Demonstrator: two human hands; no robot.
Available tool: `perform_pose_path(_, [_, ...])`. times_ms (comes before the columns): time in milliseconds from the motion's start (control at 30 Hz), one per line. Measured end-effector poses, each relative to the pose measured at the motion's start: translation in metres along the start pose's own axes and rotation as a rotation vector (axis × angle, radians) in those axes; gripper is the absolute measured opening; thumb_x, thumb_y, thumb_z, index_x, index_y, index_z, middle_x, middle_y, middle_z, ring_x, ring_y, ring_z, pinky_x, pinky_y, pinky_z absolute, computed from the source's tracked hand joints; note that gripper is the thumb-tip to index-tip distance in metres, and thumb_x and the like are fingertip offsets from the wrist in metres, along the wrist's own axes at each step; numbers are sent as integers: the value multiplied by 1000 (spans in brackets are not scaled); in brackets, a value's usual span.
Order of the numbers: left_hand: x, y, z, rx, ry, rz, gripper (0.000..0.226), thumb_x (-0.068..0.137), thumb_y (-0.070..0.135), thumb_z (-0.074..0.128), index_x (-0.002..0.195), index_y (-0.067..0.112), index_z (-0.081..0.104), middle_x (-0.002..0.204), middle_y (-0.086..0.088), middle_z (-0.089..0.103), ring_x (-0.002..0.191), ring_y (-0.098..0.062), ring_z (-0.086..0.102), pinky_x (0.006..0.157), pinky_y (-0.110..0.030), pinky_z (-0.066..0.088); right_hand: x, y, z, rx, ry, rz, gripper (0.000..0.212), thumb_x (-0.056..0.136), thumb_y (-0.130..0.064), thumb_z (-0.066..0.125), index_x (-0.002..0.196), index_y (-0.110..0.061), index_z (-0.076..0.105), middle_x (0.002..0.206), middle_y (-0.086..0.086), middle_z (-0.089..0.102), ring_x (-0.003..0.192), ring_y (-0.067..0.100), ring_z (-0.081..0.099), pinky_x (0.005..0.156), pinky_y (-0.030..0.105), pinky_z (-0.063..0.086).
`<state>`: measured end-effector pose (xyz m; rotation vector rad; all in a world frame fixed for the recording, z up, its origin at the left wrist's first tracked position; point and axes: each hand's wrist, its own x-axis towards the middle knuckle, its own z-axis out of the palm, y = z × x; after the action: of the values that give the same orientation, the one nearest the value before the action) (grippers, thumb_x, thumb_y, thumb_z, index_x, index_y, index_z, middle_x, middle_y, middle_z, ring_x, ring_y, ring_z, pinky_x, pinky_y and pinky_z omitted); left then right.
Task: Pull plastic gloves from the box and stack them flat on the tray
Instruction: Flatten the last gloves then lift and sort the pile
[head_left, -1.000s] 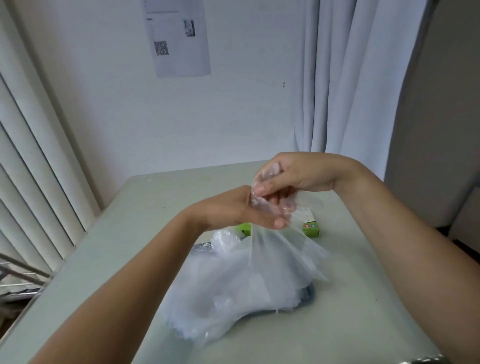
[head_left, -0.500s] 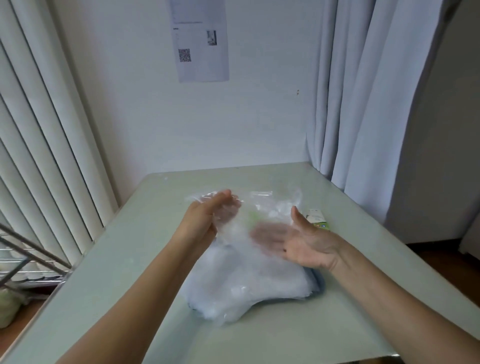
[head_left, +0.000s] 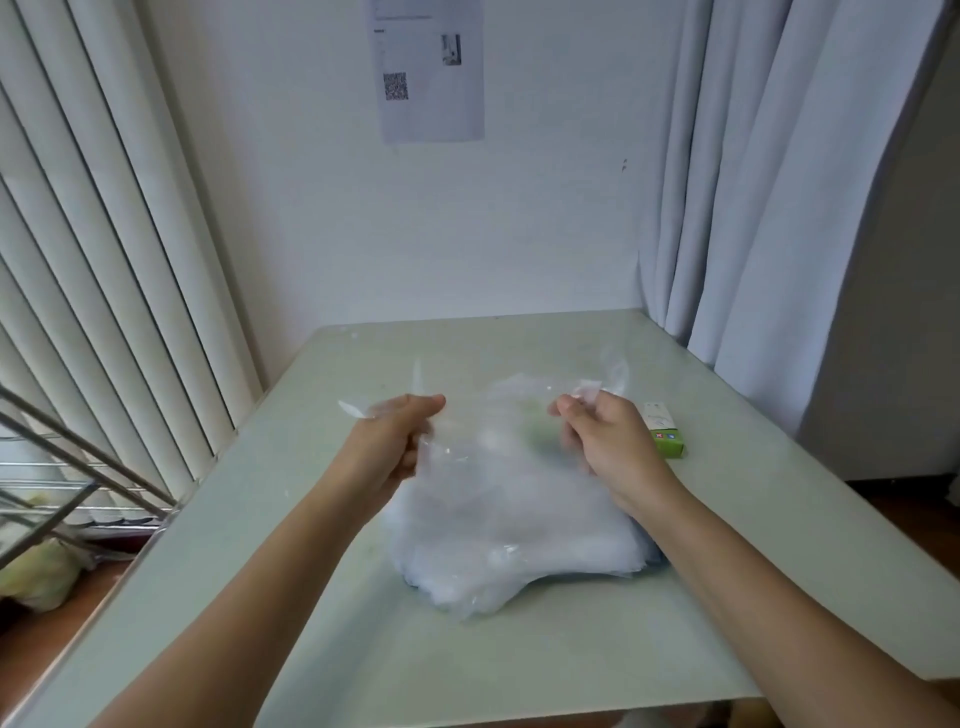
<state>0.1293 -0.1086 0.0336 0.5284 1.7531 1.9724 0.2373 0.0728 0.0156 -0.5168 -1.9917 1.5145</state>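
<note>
Two hands work over a pale green counter (head_left: 311, 597) set in a white-walled corner. Wall (head_left: 467, 234): one printed sheet (head_left: 431, 73) with a QR code. Vertical blinds (head_left: 104, 260) at left, white curtain (head_left: 753, 182) at right. Metal rack (head_left: 62, 467) low at left, beside the counter edge. Small green-and-white box (head_left: 667, 439) lies on the counter just right of the right hand (head_left: 608, 441).

Dark tray (head_left: 657, 558) sits mid-counter, nearly all covered; only slivers of rim show. On it, a pile (head_left: 509, 535) of clear gloves: cloudy white, rumpled, spilling past the near rim.

Above the pile, one glove (head_left: 493, 415) is spread between the hands. It is thin, see-through, creased and blurred. Left hand (head_left: 389, 441) is curled and pinches its left edge, a corner poking out past the knuckles. Right hand pinches the right edge, a flap standing up above it. Where the glove's lower part ends and the pile begins cannot be told.
</note>
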Motion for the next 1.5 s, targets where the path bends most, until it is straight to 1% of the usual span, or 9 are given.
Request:
perform_pose_path(333, [17, -49, -26, 834, 68, -172, 16, 86, 16, 62, 73, 10, 56, 59, -1, 56, 46, -14, 45, 43, -22, 43, -9, 64, -2, -394, -104, 186, 18, 98, -15, 45, 85, -16, 57, 61, 2, 60, 47, 6, 56, 33, 14, 31])
perform_pose_path(467, [14, -41, -35, 1375, 309, 7, 19, 91, 21, 56, 109, 13, 57, 97, -6, 65, 91, -26, 60, 69, -29, 43, -10, 74, -4, -434, -112, 159, 17, 97, -12, 47, 83, -16, 56, 61, -6, 60, 59, 10, 62, 57, 17, 45])
perform_pose_path(567, [8, -33, -12, 1259, 284, 297, 17, 91, 19, 56, 108, 15, 58, 98, -1, 63, 93, -23, 60, 73, -28, 42, -9, 77, -7, -408, -128, 147, 20, 97, -14, 47, 79, -19, 55, 60, -7, 61, 63, 9, 62, 70, 26, 47])
perform_pose_path(667, [-1, -41, 19, 1162, -76, 515, 10, 90, 16, 59, 96, 15, 68, 90, 1, 65, 80, -17, 60, 76, -27, 46, -10, 77, -8, -380, -117, 104, 17, 97, -18, 47, 84, -22, 57, 61, -7, 65, 71, 11, 62, 65, 19, 42])
perform_pose_path(800, [-1, -74, 41, 1275, -468, 533, 22, 94, 15, 53, 107, 16, 71, 106, -1, 67, 92, -17, 61, 81, -17, 41, -13, 80, -9, -352, -102, 58, 16, 98, -17, 47, 92, -24, 60, 68, -2, 70, 79, 17, 64, 73, 24, 47])
perform_pose_path(933, [3, -97, 42, 1369, -695, 521, 46, 92, 32, 28, 111, 11, 64, 122, -2, 60, 92, -27, 53, 87, -38, 45, -14, 83, -10, -391, -90, 35, 14, 98, -12, 47, 93, -20, 59, 77, 2, 69, 77, 15, 65, 71, 25, 45])
perform_pose_path(1067, [9, -93, 48, 1569, -732, 388, 57, 100, 44, 39, 152, 28, 23, 159, 13, 16, 109, -26, 45, 96, -35, 39, -14, 86, -9, -451, -62, 11, 18, 98, -8, 43, 103, -12, 61, 87, -2, 61, 68, 2, 57, 53, 3, 36])
perform_pose_path(1167, [13, -86, 54, 1672, -736, 247, 78, 94, 62, 38, 154, 30, 1, 161, 11, -3, 123, -26, 39, 98, -35, 37, -15, 86, -10, -503, -82, 36, 20, 99, -11, 40, 105, -16, 58, 87, 0, 62, 70, 9, 62, 60, 12, 45])
perform_pose_path(1500, [33, -75, 41, 1756, -456, -106, 122, 66, 85, 53, 154, 24, -7, 162, -6, -6, 145, -32, 20, 114, -42, 24, -12, 84, -15, -818, -94, 35, 22, 100, -15, 37, 121, -12, 44, 105, 11, 63, 97, 28, 58, 70, 31, 41])
